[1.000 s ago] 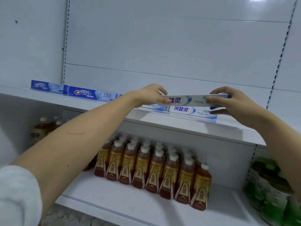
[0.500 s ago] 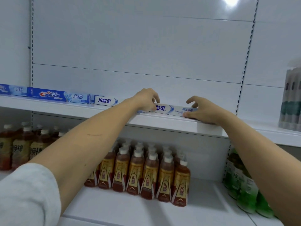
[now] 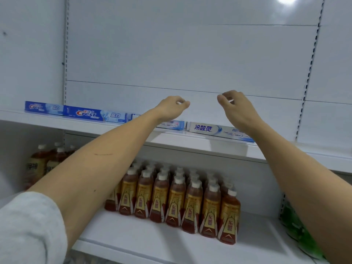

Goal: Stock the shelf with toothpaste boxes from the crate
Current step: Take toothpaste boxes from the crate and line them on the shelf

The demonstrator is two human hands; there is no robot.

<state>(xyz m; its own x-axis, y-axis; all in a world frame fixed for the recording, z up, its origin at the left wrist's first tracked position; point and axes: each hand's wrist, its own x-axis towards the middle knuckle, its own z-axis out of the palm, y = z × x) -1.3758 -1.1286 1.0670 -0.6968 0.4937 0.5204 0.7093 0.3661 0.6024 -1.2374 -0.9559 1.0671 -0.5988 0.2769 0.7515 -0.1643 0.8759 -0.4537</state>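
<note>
left hand (image 3: 171, 107) and right hand (image 3: 235, 106) loosely curled, holding nothing, forearms partly hiding toothpaste boxes (image 3: 207, 129)

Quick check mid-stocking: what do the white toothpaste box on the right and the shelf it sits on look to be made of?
White toothpaste box: likely printed cardboard, slightly glossy; sharp folded edges, flat printed faces. Shelf: probably white painted metal, smooth semi-gloss; thin straight lip and slotted uprights beside it.

glossy cardboard toothpaste boxes (image 3: 219, 130), smooth white shelf (image 3: 190, 145)
</note>
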